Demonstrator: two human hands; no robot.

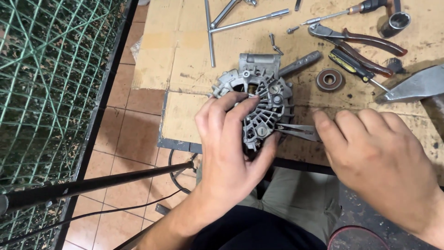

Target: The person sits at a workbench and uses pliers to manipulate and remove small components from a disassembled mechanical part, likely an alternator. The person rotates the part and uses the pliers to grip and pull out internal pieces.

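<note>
A: Where do I stand? My left hand [229, 153] is wrapped around the alternator [259, 104], fingers curled over its ribbed grey back cover and the thumb under its lower edge. It sits on the cardboard-covered bench [185, 69], right at the near edge, above my lap.

B: And the other hand?

A: My right hand [379, 153] lies knuckles up just beside it. The fingers are bent down onto a thin flat metal piece [300, 132] that pokes in at the alternator's side. Whether they pinch it or only press on it, I cannot tell; the fingertips are hidden.

B: What worries you?

A: The edge. The alternator looks heavy and is partly tipped up in my grip, so if the left hand loosens it could roll off onto my legs or the tiled floor [134, 134]. The flat piece could also skid off the cover and jab my left thumb.

B: Anything loose nearby?

A: A round bearing [329, 79], small bolts [275, 44], pliers [365, 46] and a screwdriver [354, 65] lie behind. A jerk of the elbow could scatter the small ones
</note>
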